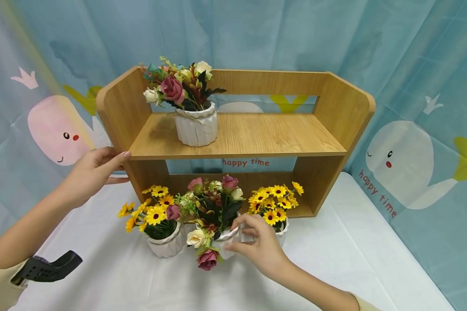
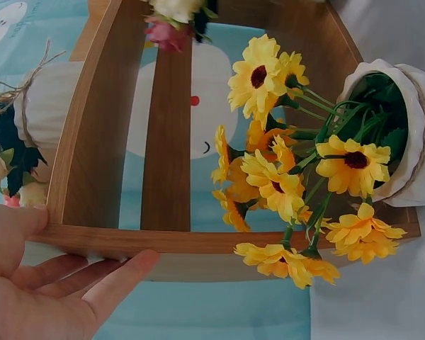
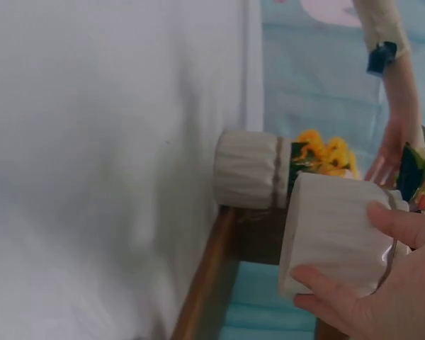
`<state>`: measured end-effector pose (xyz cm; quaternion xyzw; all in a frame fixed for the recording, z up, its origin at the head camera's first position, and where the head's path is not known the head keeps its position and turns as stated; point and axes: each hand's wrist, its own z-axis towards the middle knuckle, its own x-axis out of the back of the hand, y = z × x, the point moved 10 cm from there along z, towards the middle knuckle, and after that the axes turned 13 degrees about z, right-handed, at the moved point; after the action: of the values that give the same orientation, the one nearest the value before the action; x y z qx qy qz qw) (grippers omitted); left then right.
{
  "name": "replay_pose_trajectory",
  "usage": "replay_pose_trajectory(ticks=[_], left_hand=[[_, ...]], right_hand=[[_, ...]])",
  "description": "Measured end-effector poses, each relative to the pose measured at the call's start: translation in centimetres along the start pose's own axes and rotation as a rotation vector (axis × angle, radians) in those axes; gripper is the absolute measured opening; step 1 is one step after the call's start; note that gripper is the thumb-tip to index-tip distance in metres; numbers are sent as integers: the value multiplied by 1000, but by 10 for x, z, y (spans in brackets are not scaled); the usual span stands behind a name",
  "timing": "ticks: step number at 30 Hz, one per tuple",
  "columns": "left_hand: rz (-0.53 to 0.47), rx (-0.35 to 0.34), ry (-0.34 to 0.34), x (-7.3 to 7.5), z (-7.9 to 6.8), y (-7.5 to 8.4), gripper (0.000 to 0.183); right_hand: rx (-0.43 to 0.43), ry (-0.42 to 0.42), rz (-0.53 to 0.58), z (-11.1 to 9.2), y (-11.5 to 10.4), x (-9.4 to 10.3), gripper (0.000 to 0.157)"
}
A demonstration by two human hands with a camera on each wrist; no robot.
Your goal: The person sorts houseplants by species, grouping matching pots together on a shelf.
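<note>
My left hand (image 1: 87,172) holds the left side of a two-tier wooden shelf (image 1: 237,154), thumb at the front edge and fingers along the outer face. With my right hand (image 1: 262,246) I grip a white fluted flowerpot (image 3: 340,234) of artificial pink and cream roses (image 1: 214,207). That pot is off the table in the right wrist view, in front of the lower tier. Left of it stands a white pot (image 1: 166,244) of yellow artificial daisies (image 2: 276,163). Another daisy pot (image 1: 282,233) is on the right, partly hidden behind my right hand.
On the upper tier, towards the left, stands a similar white pot (image 1: 196,127) of roses tied with twine. A white cloth (image 1: 358,259) covers the table. Behind the shelf hangs a blue curtain (image 1: 257,34) with whale prints. A black wrist mount (image 1: 48,268) sits on my left forearm.
</note>
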<state>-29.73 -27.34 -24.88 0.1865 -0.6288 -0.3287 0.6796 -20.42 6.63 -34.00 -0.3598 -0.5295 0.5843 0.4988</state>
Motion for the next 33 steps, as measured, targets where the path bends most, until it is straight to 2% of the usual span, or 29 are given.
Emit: replay_pose_trajectory(ticks=[4,13,22,33], left_hand=[[1,5,-3,0,0,1,58],[23,1,-18,1,-2,6,55],[54,6,-33,1,-3,7,57],[130,10,-13,3,-3,11,56]], right_hand=[[-2,-8,0,-2,-11,8,27],[-63,-39,67,-8,-28,22,27],[-64,-92,139,-11,-46,32,28],[-16,-78,70,-9,-72,49,26]])
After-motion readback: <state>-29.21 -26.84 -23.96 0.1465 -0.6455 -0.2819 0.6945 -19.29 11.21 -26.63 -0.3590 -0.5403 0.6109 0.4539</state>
